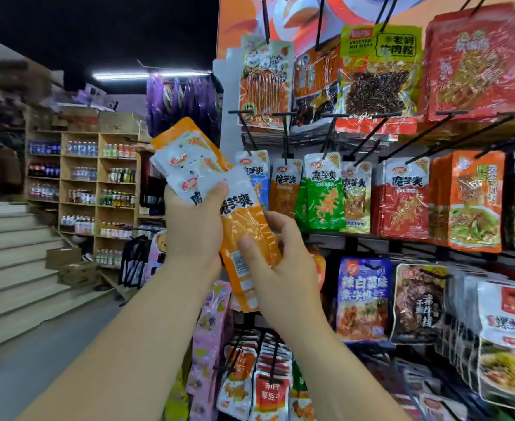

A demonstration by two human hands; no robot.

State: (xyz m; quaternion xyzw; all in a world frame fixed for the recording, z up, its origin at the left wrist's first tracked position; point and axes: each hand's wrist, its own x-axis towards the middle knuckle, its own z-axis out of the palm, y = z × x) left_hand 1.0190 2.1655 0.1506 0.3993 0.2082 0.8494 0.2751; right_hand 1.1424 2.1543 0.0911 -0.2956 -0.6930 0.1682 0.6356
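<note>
Both hands were up in front of the peg rack (pixel 371 240). Our left hand (pixel 194 229) gripped the packet stack (pixel 183 159), with the fingers curled behind and the thumb clamped over the front near the white tops. The stack was fanned and tilted up and to the left, with orange edges showing behind the white faces.

Our right hand (pixel 283 268) pinched the orange packet (pixel 244 220), with the thumb flat on the clear front and the fingers wrapped round its right edge from behind. That packet sat tilted between the two hands. Its white top end touched the stack just under the left thumb, and its barcode end pointed down past both wrists. We couldn't tell whether the left thumb also pinned that top end. The packet was off any hook, in front of the rack's left end.

On the rack behind, green packets (pixel 323 196) and red packets (pixel 401 205) hung on the middle row, just right of our hands. A blue packet (pixel 362 299) hung on the row below. Purple packets (pixel 180 101) hung above the stack, further back.

Far left were wooden shelves (pixel 96 183) loaded with bottles (pixel 118 199), stairs (pixel 13 253) next to them, and cardboard boxes (pixel 68 262) on the lower steps.
</note>
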